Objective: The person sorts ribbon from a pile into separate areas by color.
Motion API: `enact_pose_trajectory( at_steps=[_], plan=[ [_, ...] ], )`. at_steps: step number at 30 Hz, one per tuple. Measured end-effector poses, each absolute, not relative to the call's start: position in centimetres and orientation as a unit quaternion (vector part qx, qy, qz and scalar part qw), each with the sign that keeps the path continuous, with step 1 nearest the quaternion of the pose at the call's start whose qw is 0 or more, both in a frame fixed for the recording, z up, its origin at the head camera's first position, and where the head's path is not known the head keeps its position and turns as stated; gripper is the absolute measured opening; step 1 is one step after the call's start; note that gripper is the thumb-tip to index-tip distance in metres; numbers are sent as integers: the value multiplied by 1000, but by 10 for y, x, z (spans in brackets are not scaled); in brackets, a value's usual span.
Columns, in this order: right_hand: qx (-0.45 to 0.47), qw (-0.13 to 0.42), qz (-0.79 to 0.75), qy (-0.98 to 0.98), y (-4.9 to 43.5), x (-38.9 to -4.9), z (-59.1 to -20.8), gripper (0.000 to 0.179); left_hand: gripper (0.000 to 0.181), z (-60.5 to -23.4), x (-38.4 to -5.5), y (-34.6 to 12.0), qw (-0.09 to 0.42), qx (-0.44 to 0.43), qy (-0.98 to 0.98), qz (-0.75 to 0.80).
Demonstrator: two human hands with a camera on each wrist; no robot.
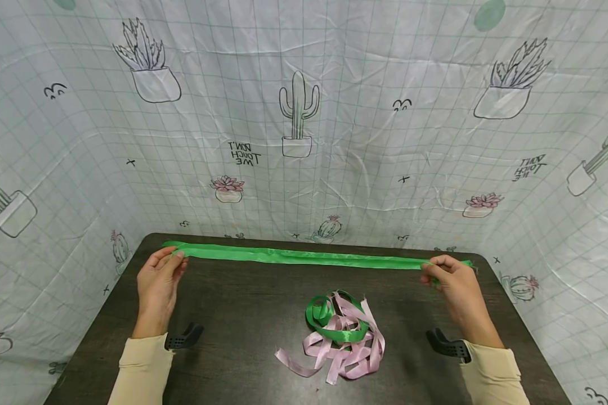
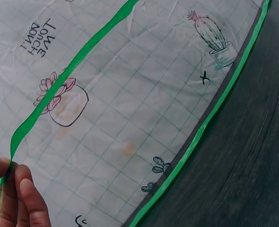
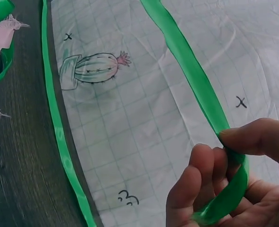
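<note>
A green ribbon [image 1: 294,257] stretches between the two hands near the table's far edge. My left hand [image 1: 159,281] pinches its left end between thumb and fingers, and a frayed tip hangs below the grip in the left wrist view. Toward the other end, my right hand [image 1: 458,287] pinches the ribbon between thumb and forefinger. A loose tail curls across that palm in the right wrist view. Beneath the held ribbon, a second green ribbon [image 2: 201,132] lies along the table's back edge, largely overlapped by it in the head view.
A tangled heap of pink ribbon [image 1: 375,343] and coiled green ribbon [image 1: 344,336] lies mid-table, one pink tail reaching left. Behind the dark wooden table [image 1: 243,349] hangs a white cloth [image 1: 365,146] printed with cacti, also along both sides.
</note>
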State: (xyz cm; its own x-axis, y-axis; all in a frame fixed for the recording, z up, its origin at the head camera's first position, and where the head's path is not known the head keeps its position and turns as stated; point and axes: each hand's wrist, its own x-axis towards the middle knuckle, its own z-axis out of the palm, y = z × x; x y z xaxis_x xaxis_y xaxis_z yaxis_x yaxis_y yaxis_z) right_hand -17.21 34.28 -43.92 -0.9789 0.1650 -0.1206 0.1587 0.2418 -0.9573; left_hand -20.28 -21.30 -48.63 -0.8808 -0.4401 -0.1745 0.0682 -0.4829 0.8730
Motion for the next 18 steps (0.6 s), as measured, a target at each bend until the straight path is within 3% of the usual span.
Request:
enact_pose_trajectory(
  at_steps=[18],
  plan=[
    [-142, 22, 765, -627, 358, -178, -459, 14, 11, -502, -208, -219, 133, 227, -455, -850]
  ],
)
